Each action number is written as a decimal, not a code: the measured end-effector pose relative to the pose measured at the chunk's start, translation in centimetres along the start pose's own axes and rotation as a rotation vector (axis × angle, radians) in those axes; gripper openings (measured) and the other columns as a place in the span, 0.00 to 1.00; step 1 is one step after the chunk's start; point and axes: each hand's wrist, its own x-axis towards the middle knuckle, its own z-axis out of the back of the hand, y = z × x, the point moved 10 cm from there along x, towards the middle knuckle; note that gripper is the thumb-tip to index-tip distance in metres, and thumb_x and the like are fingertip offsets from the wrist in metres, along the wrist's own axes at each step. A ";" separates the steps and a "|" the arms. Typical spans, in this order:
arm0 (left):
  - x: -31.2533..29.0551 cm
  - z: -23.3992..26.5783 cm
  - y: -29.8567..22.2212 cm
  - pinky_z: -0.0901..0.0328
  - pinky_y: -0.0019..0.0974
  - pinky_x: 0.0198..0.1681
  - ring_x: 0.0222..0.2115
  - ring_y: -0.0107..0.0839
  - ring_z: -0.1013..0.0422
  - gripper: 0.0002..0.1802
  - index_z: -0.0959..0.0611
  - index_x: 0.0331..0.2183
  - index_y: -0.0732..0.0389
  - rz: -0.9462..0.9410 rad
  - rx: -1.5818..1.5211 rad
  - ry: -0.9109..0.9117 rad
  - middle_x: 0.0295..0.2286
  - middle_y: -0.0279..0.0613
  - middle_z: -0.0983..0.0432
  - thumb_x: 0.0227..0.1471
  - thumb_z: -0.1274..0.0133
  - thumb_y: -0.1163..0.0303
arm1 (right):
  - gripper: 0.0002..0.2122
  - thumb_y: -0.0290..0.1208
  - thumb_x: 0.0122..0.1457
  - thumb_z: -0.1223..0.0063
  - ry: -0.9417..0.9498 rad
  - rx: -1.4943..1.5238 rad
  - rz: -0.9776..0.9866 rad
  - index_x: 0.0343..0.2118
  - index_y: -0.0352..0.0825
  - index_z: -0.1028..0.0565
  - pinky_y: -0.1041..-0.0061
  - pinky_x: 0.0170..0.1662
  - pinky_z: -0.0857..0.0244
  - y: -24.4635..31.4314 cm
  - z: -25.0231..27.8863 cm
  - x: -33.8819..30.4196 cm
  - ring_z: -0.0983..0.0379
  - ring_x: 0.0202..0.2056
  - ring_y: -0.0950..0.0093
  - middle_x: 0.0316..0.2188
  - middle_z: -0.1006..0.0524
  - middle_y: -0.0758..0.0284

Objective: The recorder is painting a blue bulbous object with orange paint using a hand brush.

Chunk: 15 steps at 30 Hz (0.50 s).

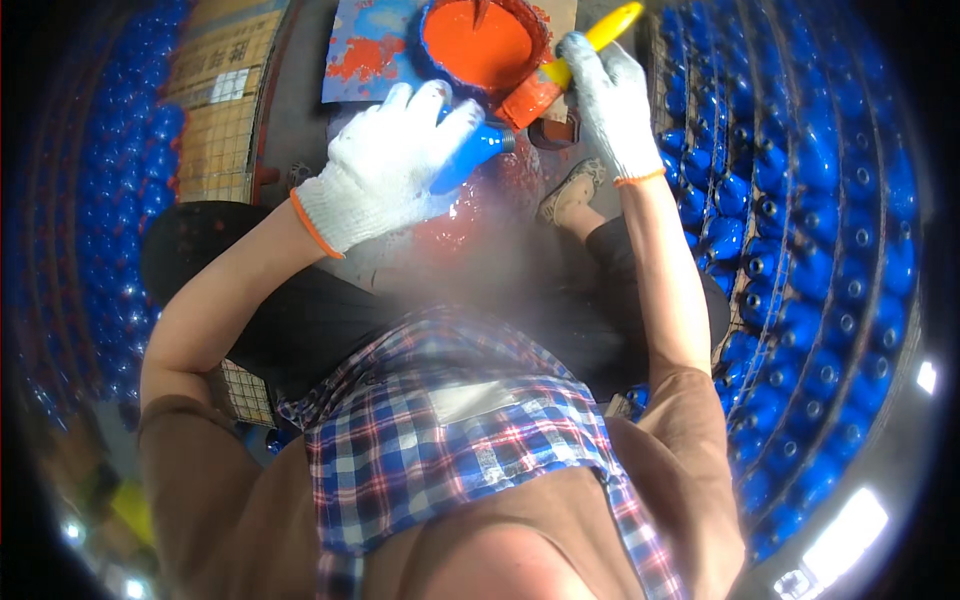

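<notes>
My left hand (395,150), in a white knit glove with an orange cuff, is wrapped round a glossy blue metal part (468,160) with a threaded end pointing right. My right hand (612,100), gloved the same way, grips a paintbrush (602,32) by its yellow handle. The wide bristles, loaded with orange-red paint, hang down to the left, close to the threaded end; whether they touch it I cannot tell. Just beyond both hands stands a round tub (430,45) of orange-red paint, its rim thickly coated.
A paint-smeared blue board (360,60) lies under the tub. Racks of blue parts (800,240) curve along the right, and many more blue parts (130,150) fill the left. A cardboard box (225,85) stands in a wire frame at the upper left. My legs are spread beneath my arms.
</notes>
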 end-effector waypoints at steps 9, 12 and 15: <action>0.0 -0.4 -0.2 0.31 0.41 0.41 0.41 0.43 0.29 0.38 0.26 0.47 0.56 -0.021 -0.075 0.051 0.42 0.46 0.30 0.31 0.33 0.56 | 0.12 0.23 0.50 0.45 0.000 -0.529 0.753 0.39 0.32 0.27 0.72 0.31 0.32 7.5 -1.1 -5.7 0.27 0.30 0.65 0.31 0.26 0.60; 0.1 -0.6 1.1 0.31 0.41 0.43 0.39 0.46 0.27 0.37 0.25 0.46 0.57 0.080 -0.285 0.086 0.40 0.48 0.28 0.32 0.32 0.55 | 0.06 0.25 0.55 0.46 -0.031 -0.150 0.482 0.36 0.32 0.26 0.75 0.31 0.32 7.7 0.0 -6.1 0.26 0.29 0.67 0.28 0.24 0.63; -0.1 -2.4 3.0 0.31 0.39 0.44 0.39 0.39 0.27 0.37 0.25 0.47 0.59 0.273 -0.522 0.231 0.39 0.45 0.27 0.34 0.35 0.53 | 0.04 0.25 0.57 0.47 -0.089 -0.157 0.569 0.34 0.32 0.25 0.75 0.32 0.33 7.8 0.3 -7.4 0.26 0.28 0.66 0.25 0.24 0.63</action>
